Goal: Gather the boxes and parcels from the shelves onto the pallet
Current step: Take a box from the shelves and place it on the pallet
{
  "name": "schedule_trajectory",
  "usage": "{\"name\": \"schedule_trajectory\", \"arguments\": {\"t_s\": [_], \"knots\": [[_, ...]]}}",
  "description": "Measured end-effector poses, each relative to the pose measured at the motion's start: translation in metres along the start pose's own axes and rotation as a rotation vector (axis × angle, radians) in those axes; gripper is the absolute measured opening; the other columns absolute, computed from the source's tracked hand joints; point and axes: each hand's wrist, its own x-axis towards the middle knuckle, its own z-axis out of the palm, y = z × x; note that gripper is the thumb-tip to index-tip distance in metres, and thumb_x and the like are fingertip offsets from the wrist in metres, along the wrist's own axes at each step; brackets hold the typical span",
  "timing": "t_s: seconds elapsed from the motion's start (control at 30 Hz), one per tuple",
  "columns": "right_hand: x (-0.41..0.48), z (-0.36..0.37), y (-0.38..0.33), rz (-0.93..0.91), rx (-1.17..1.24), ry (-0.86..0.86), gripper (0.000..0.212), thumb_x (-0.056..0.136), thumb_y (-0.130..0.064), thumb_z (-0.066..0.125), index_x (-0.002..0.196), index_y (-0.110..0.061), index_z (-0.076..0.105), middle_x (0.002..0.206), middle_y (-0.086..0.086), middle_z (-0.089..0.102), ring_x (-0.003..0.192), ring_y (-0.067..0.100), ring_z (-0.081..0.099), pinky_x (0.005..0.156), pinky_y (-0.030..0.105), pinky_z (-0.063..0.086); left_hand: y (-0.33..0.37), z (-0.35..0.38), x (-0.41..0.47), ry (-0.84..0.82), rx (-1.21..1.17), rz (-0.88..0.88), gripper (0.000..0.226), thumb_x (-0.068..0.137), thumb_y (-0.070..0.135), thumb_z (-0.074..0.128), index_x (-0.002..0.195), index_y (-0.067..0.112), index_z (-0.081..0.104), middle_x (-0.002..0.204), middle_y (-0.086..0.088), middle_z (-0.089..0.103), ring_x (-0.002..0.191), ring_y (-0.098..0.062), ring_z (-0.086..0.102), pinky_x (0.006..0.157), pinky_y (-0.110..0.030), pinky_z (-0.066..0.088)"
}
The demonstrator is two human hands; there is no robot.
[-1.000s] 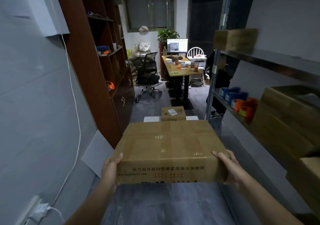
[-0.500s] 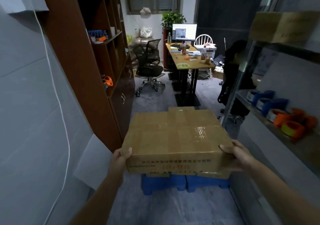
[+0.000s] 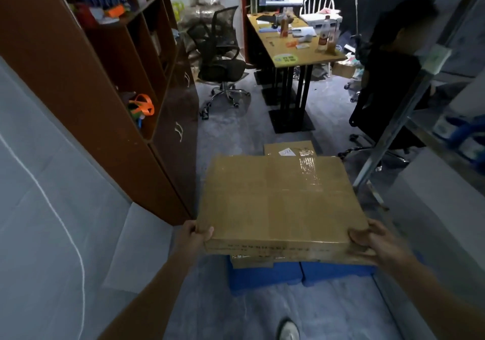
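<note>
My left hand [image 3: 195, 237] and right hand [image 3: 378, 245] show bare forearms; well below them, one pale grey shoe [image 3: 288, 331].

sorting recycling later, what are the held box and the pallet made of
The box looks like brown cardboard, matte, with glossy clear tape glinting on top. The pallet is likely moulded plastic: uniform blue with smooth, blocky edges.

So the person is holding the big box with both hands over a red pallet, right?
No, the pallet is blue, not red; the head view shows it. The left hand and right hand do hold the big box over it.
</note>
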Motion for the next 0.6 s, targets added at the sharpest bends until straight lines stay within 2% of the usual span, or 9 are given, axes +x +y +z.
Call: {"name": "schedule_trajectory", "arguments": {"t_s": [0.07, 0.13, 0.2, 0.3, 0.37, 0.47, 0.6], "knots": [[0.037, 0.009, 0.006, 0.037, 0.001, -0.010, 0.042, 0.079, 0.000, 0.072, 0.117, -0.010, 0.056, 0.098, 0.009, 0.062, 0.082, 0.030, 0.065, 0.070, 0.050, 0.057, -0.013, 0.012, 0.030, -0.026, 0.029, -0.037, 0.027, 0.089, 0.017, 0.068, 0.107, 0.000, 0.059, 0.099, -0.007, 0.063, 0.095, -0.024, 0.063, 0.071, -0.030, 0.051], [0.078, 0.016, 0.018, 0.078, -0.006, -0.005, 0.042, 0.081, 0.001, 0.071, 0.118, -0.011, 0.056, 0.103, 0.009, 0.064, 0.083, 0.032, 0.068, 0.068, 0.050, 0.058, -0.029, 0.026, 0.059, -0.019, 0.020, -0.091, 0.026, 0.087, 0.016, 0.071, 0.102, 0.000, 0.057, 0.100, -0.012, 0.061, 0.096, -0.028, 0.060, 0.081, -0.042, 0.051], [0.117, 0.023, 0.030, 0.107, -0.024, 0.000, 0.039, 0.082, 0.005, 0.069, 0.115, -0.014, 0.058, 0.107, 0.009, 0.065, 0.084, 0.034, 0.069, 0.063, 0.048, 0.059, -0.047, 0.042, 0.090, -0.007, 0.020, -0.131, 0.031, 0.084, 0.019, 0.074, 0.098, -0.002, 0.055, 0.100, -0.019, 0.060, 0.096, -0.034, 0.059, 0.082, -0.047, 0.052], [0.177, 0.034, 0.052, 0.140, -0.055, 0.025, 0.042, 0.082, 0.010, 0.066, 0.113, -0.015, 0.055, 0.110, 0.009, 0.062, 0.083, 0.036, 0.067, 0.057, 0.046, 0.059, -0.076, 0.068, 0.137, 0.042, 0.028, -0.200, 0.026, 0.088, 0.011, 0.070, 0.102, 0.001, 0.051, 0.109, -0.020, 0.054, 0.106, -0.040, 0.056, 0.089, -0.057, 0.050], [0.201, 0.039, 0.064, 0.168, -0.067, 0.040, 0.050, 0.082, 0.012, 0.065, 0.121, -0.015, 0.050, 0.112, 0.007, 0.057, 0.085, 0.033, 0.065, 0.065, 0.050, 0.058, -0.093, 0.082, 0.157, 0.051, 0.018, -0.212, 0.028, 0.088, 0.008, 0.068, 0.107, -0.001, 0.050, 0.113, -0.020, 0.054, 0.105, -0.037, 0.056, 0.084, -0.054, 0.052], [0.248, 0.049, 0.093, 0.210, -0.088, 0.092, 0.050, 0.081, 0.018, 0.061, 0.118, -0.013, 0.049, 0.118, 0.010, 0.054, 0.088, 0.034, 0.060, 0.077, 0.054, 0.053, -0.129, 0.103, 0.195, 0.043, -0.006, -0.232, 0.027, 0.089, 0.005, 0.066, 0.109, 0.000, 0.050, 0.114, -0.019, 0.057, 0.095, -0.027, 0.057, 0.075, -0.037, 0.050], [0.296, 0.062, 0.123, 0.259, -0.117, 0.129, 0.051, 0.081, 0.023, 0.056, 0.122, -0.007, 0.047, 0.125, 0.019, 0.053, 0.106, 0.043, 0.057, 0.080, 0.056, 0.052, -0.171, 0.121, 0.233, 0.041, -0.031, -0.280, 0.026, 0.088, 0.000, 0.066, 0.109, -0.001, 0.050, 0.115, -0.016, 0.056, 0.106, -0.030, 0.056, 0.080, -0.036, 0.049]]}}
